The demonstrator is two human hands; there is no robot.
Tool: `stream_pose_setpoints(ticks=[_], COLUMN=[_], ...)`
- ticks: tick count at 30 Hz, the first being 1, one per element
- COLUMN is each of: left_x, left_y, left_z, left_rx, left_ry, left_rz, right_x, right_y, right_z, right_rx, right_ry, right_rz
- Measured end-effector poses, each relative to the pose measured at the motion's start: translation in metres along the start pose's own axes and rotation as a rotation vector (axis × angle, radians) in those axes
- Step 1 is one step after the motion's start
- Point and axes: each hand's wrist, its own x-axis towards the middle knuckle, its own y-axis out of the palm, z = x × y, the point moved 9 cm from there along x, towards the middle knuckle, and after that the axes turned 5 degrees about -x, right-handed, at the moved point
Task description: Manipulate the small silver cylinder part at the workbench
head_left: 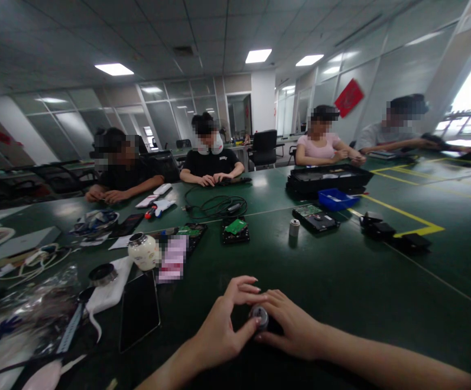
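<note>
Low over the near part of the green table, my left hand (226,320) and my right hand (290,322) meet around a small grey metal cylinder (261,316), its round end facing up toward me. The left thumb presses against that end, while the left fingers reach over the right fingertips. My right fingers and thumb curl around its far and right sides, hiding part of it. A similar silver cylinder (294,228) stands upright farther away. Between that one and the left-hand items lies a hard drive (236,236) with a green circuit board on it.
At left are a phone (140,310), a patterned jar (143,252), a metal lid (103,274) and plastic bags (36,314). A cable (214,206), another hard drive (316,218), a blue tray (336,199) and black parts (381,226) lie farther off. Several people sit opposite.
</note>
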Motion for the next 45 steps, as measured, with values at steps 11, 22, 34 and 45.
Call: stream_pose_setpoints(ticks=[11, 22, 34, 45], left_x=[0.003, -0.002, 0.004, -0.001], left_y=[-0.009, -0.090, -0.067, -0.006], left_z=[0.008, 0.095, 0.064, 0.013], left_rx=[0.070, 0.333, 0.205, 0.018], left_ry=[0.002, -0.220, -0.153, -0.048], left_rz=[-0.147, -0.540, -0.447, -0.176], right_x=[0.001, 0.001, 0.001, 0.001], right_y=[-0.001, -0.003, -0.002, 0.000], right_z=[0.002, 0.001, -0.001, 0.003], right_rx=[0.005, 0.036, 0.017, 0.004], right_ry=[-0.015, 0.027, 0.018, -0.046], right_rz=[0.012, 0.055, 0.053, -0.003])
